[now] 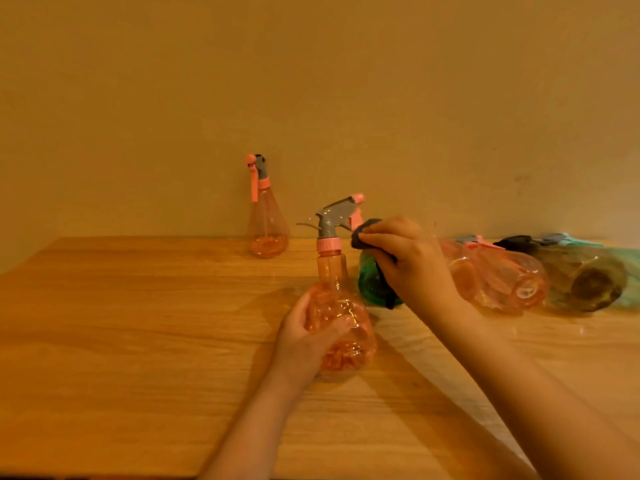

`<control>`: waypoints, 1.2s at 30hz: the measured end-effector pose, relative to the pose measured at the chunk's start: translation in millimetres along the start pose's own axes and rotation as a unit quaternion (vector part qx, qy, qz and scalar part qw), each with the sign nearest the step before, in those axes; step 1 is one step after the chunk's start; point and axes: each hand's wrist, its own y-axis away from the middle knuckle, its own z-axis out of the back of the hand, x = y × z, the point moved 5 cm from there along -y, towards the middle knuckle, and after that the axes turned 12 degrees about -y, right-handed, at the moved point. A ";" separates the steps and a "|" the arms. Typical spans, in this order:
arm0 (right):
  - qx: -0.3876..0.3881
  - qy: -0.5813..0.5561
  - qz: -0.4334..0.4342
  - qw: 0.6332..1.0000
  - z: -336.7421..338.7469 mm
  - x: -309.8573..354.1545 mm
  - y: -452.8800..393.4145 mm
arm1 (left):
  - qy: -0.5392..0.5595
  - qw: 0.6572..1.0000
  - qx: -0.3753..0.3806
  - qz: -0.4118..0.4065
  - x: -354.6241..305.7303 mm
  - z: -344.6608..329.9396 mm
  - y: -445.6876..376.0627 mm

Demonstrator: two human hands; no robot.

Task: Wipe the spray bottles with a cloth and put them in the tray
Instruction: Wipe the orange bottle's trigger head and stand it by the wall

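Farthest left, an orange spray bottle (266,220) stands upright at the back of the wooden surface (121,341), close against the wall (311,81), with a pink trigger and collar and a grey head.

Nearer the middle, the left hand (304,337) grips the round belly of a second orange bottle (341,306) — its fingers (341,323) curl round the clear plastic from the left, the thumb lying across the front. This bottle is held nearly upright just over the surface, its grey spray head with pink nozzle pointing up and to the right.

Just to the right, the right hand (412,258) pinches a dark cloth (365,233) between thumb and curled fingers, the wad touching or just beside the pink trigger at the spray head; which of the two cannot be told. A tail of the cloth hangs down below the palm. Behind that hand lies a green bottle (369,282), mostly hidden.

Further right, a pink-orange bottle (498,278) lies on its side with its base towards the camera — and beside it a brownish one (588,278) lies likewise. Pale green and dark shapes show behind these two, too blurred to name.
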 end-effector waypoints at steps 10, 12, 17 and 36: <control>-0.063 0.020 -0.036 0.997 19.9 3.8 -26.6 | 0.016 1.000 0.019 0.003 -3.6 -3.0 1.8; -0.056 0.029 -0.042 0.997 10.2 4.8 -42.0 | 0.000 1.000 0.020 -0.001 -5.5 -3.6 2.8; -0.089 0.033 -0.055 0.994 12.3 1.4 -48.4 | -0.008 1.000 0.014 -0.004 -4.5 -2.9 2.9; -0.032 0.021 0.001 0.999 -8.8 10.4 -2.2 | -0.035 0.999 0.000 -0.016 -2.6 -2.8 2.5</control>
